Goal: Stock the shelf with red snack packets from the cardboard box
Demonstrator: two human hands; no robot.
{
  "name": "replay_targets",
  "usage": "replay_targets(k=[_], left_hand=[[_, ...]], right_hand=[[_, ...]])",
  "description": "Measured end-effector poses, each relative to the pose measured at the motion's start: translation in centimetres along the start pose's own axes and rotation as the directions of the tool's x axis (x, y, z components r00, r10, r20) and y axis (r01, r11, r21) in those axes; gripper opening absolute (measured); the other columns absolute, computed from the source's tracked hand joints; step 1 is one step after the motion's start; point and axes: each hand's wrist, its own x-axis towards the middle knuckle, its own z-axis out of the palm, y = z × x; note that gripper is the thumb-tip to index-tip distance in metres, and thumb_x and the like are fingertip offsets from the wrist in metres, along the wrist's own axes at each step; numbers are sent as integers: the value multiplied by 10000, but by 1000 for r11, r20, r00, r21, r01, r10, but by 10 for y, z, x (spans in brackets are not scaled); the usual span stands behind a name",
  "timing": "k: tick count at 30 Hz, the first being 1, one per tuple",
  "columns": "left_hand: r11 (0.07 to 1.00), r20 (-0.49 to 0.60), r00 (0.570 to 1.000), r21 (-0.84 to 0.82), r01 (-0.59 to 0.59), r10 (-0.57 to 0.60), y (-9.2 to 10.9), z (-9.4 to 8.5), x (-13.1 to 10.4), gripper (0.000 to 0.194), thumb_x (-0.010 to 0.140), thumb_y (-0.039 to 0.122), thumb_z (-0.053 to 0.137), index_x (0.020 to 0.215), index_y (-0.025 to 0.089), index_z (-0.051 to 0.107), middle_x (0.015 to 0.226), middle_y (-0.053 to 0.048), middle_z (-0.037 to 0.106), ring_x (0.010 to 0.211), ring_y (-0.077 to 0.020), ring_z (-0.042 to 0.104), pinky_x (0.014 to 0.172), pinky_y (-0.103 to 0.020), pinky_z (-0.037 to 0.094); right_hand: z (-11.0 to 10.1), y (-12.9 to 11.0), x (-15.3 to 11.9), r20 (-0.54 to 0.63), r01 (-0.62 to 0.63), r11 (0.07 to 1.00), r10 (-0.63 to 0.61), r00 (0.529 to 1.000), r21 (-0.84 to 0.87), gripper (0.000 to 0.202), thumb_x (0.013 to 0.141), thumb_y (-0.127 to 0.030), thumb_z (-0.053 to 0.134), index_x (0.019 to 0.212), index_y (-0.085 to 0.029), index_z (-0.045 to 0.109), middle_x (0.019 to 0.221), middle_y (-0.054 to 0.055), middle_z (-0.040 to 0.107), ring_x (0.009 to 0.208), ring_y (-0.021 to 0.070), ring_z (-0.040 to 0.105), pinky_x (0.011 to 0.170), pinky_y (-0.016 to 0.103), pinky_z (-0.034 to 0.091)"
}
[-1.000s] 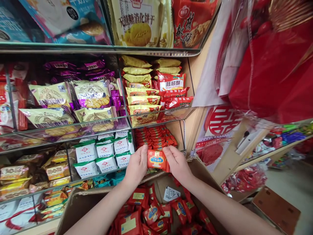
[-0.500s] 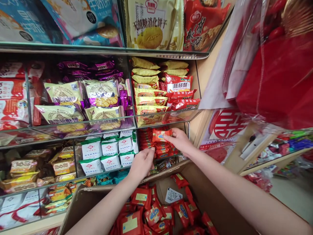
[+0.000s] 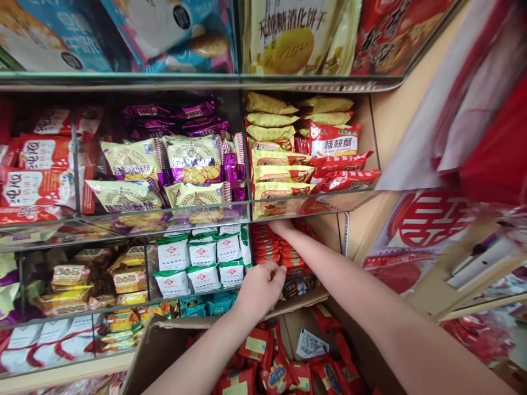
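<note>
My right hand point(image 3: 281, 226) reaches deep into a lower shelf compartment, over stacked small red packets point(image 3: 293, 264). Its fingers are hidden behind the shelf above, so what they hold does not show. In front of that compartment is my left hand point(image 3: 263, 286), its fingers curled together; whether anything is inside them cannot be seen. Below both arms stands an open cardboard box point(image 3: 153, 341) with many loose red packets point(image 3: 276, 378) and a white printed slip point(image 3: 312, 344) in it.
White-and-green packets point(image 3: 204, 259) fill the compartment to the left. A clear shelf lip point(image 3: 206, 215) runs just above my hands, with yellow packets point(image 3: 282, 192) behind it. A wooden side panel point(image 3: 395, 142) and hanging red goods point(image 3: 498, 137) border the right.
My right hand has carried a red packet from the compartment's front inward, out of sight. The left hand stays near the compartment's front. The whole view has shifted, with the shelves now farther right.
</note>
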Motion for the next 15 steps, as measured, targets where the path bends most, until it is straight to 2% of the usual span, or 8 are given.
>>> replay_targets(k=[4,9,11,15], left_hand=[[996,-9,998,58,-64,64,1,-1,1,295,798,391,391,584,206,475,431,47,544,337,-86,434,409,-207,317],[987,-17,993,119,-111,114,5,-1,2,291,797,361,411,573,201,504,434,48,542,357,-81,422,424,-205,298],[987,-20,994,120,-106,109,5,-1,1,290,796,362,417,575,200,511,435,48,541,358,-79,418,421,-204,294],[986,-35,992,116,-117,122,6,0,1,303,794,367,418,564,198,517,438,44,546,358,-79,415,414,-205,294]], right_hand=[[7,11,-3,30,-12,994,15,999,-112,372,808,-223,476,1178,-193,500,1237,85,510,1182,235,408,1012,413,271],[12,13,-10,27,-80,968,89,996,-237,332,821,-295,453,1116,-177,550,1227,140,510,1190,337,372,937,568,273],[13,12,-11,20,-76,962,84,996,-263,331,817,-303,459,1097,-161,563,1222,156,509,1182,348,379,920,566,294],[11,16,-8,-6,-10,962,9,1000,-273,334,823,-254,444,1122,-146,545,1213,145,520,1177,298,400,969,487,295]])
